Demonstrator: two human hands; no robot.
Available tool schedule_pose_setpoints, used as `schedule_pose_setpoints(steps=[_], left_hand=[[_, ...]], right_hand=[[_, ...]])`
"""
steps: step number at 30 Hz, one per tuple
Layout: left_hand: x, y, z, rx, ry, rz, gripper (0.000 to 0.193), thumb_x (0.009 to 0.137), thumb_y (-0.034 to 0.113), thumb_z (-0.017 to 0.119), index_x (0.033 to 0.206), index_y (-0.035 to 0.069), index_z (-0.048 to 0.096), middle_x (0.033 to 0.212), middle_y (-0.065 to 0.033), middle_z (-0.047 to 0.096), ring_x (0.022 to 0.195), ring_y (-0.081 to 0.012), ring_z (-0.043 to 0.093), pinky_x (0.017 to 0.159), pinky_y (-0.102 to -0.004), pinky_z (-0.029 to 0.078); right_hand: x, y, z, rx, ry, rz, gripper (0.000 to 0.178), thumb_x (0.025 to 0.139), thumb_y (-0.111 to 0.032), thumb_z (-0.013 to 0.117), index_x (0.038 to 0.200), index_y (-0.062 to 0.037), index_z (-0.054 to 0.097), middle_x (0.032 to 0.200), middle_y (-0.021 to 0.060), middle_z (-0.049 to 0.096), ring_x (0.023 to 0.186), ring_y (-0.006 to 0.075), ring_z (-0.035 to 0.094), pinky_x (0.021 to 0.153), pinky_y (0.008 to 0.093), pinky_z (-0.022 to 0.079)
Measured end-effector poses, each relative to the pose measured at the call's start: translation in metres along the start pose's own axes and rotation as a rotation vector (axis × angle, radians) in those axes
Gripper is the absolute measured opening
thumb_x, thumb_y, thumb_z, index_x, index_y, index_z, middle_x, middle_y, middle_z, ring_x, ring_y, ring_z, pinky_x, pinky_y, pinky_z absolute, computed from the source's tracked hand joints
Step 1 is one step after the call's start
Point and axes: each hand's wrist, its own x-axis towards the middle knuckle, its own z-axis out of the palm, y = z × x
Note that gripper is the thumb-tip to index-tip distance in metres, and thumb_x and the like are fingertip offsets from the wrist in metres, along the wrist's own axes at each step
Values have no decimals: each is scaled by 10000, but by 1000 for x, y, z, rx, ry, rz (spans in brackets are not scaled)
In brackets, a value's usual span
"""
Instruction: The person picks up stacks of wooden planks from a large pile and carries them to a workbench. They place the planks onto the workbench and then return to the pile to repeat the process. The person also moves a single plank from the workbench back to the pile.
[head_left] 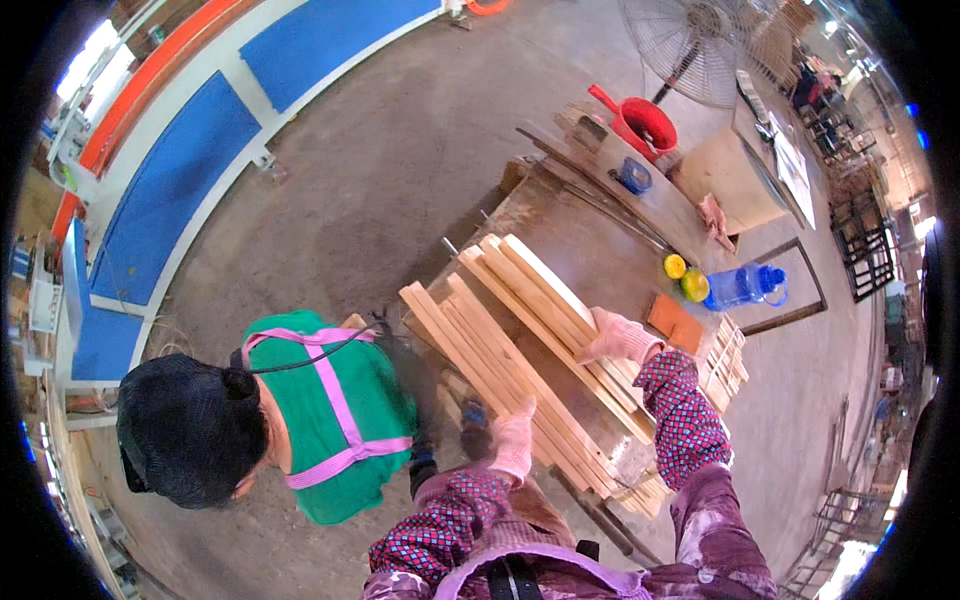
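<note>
Several long pale wooden slats (500, 340) lie stacked in two bundles across a brown workbench (590, 250). My left hand (513, 440), in a pink glove, rests on the near end of the left bundle. My right hand (618, 338), also gloved in pink, presses flat on the right bundle of slats (545, 290). Neither hand wraps around a slat. My sleeves are dark red with a dotted pattern.
A person in a green top with pink apron straps (330, 415) bends at the bench's left. On the bench lie a blue bottle (742, 286), two yellow round things (685, 277), a red bucket (645, 125). A standing fan (690, 45) and a blue-panelled machine (170, 190) stand beyond.
</note>
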Motion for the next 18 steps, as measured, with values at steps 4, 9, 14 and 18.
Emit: schedule_pose_setpoints(steps=[4,9,14,18], left_hand=[[-6,18,-8,-61,-148,-54,541,911,275,755,1330,-18,575,1260,-129,635,1083,-259,612,964,-392,493],[0,18,-7,-97,-134,-60,627,897,277,773,1392,11,495,1255,-119,619,1044,-254,619,901,-387,548],[-15,28,2,-62,-18,-146,635,890,336,778,1343,-22,512,1229,-124,617,1025,-246,616,869,-396,552],[-13,31,-2,-65,-40,-156,657,873,367,791,1323,-27,517,1231,-132,608,1033,-242,608,879,-399,541]], right_hand=[[1,7,8,54,124,-110,956,664,-445,858,1422,-41,438,1294,261,599,1232,402,568,1053,462,447],[-11,-17,6,-102,185,-20,1089,669,-423,859,1529,-68,292,1536,230,362,1370,412,434,1126,453,406],[-20,-23,12,-181,227,29,1110,675,-450,852,1541,-61,275,1563,212,334,1417,384,387,1147,437,386],[-24,-32,3,-257,161,65,1036,698,-475,835,1499,-45,338,1483,204,426,1338,380,481,1080,450,445]])
